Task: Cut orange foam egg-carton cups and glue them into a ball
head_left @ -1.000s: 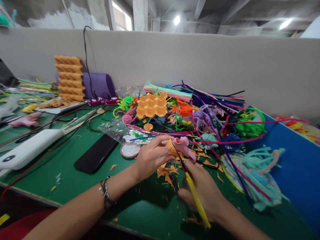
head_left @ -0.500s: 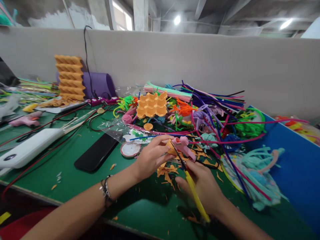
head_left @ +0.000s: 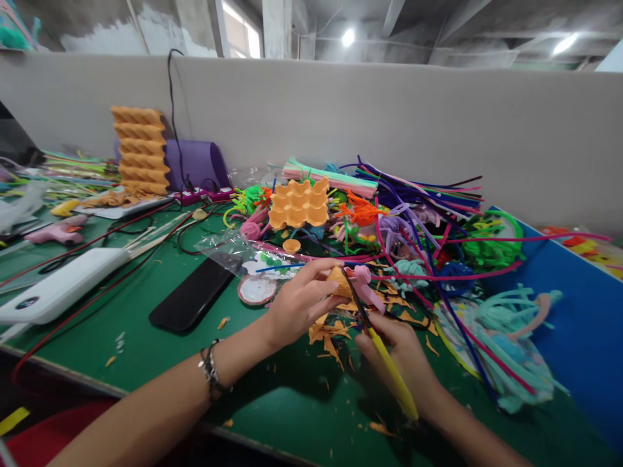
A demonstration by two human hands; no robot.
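Note:
My left hand pinches a small orange egg-carton piece above the green table. My right hand grips yellow-handled scissors, and the dark blades reach up against the orange piece. Orange paper scraps lie under both hands. Just behind the piece lies a pink glue gun. An orange egg-carton section stands farther back among pipe cleaners.
A pile of coloured pipe cleaners fills the back right. A black phone, a white power bank, red cables and a round lid lie at the left. A stack of orange cartons and a blue board bound the area.
My right hand with the scissors has shifted slightly up and towards the orange piece. The view has drifted a little; my left hand keeps its pinch.

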